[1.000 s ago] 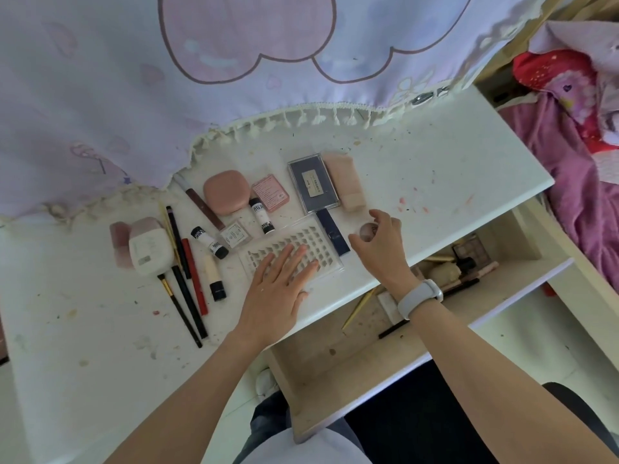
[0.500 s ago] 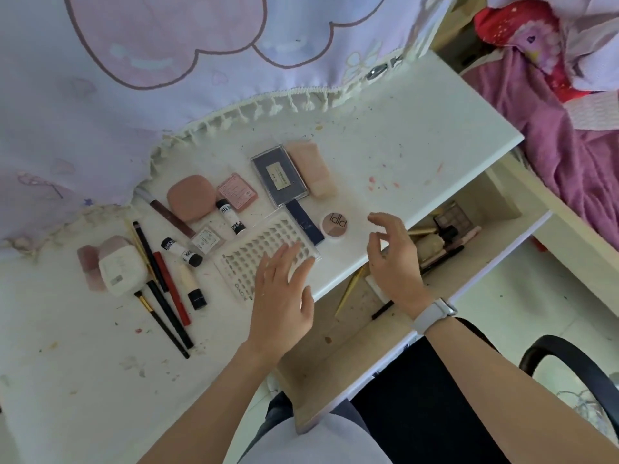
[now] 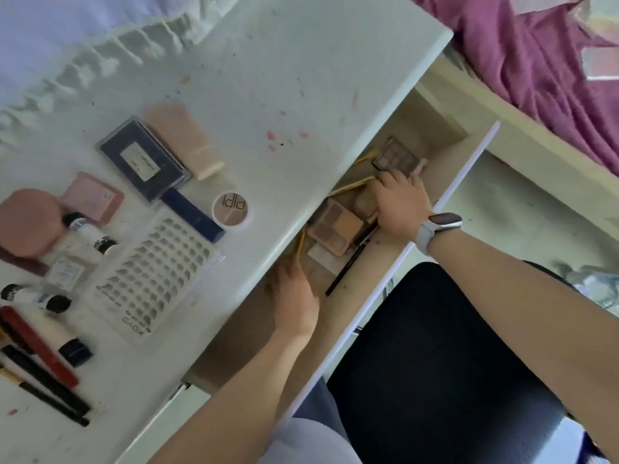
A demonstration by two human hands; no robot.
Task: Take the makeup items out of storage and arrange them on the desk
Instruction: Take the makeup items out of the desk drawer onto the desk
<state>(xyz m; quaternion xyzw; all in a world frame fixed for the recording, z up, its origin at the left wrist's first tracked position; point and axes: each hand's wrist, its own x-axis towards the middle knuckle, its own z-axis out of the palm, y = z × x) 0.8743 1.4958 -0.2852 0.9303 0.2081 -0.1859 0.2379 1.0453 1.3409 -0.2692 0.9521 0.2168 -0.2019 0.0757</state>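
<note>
Beige drawer (image 3: 445,169) is pulled out under the white desk (image 3: 284,78) and I've got both hands in it rn. Right hand (image 3: 400,204) sits at the far end, fingers pointing at the dark eyeshadow palette (image 3: 397,157), which lies just beyond the fingertips; can't tell if they've actually closed on anything, too blurry tbh. Left hand (image 3: 294,296) is at the near end, fingers reaching toward the gold brush (image 3: 300,244), grip also unclear. Between the hands: a tan palette (image 3: 336,227) and a black pencil (image 3: 346,267), long axis running along the drawer. So right hand is way closer to the dark palette, imo that's the next grab. Round compact (image 3: 230,208) etc. already laid out on the desk.
</note>
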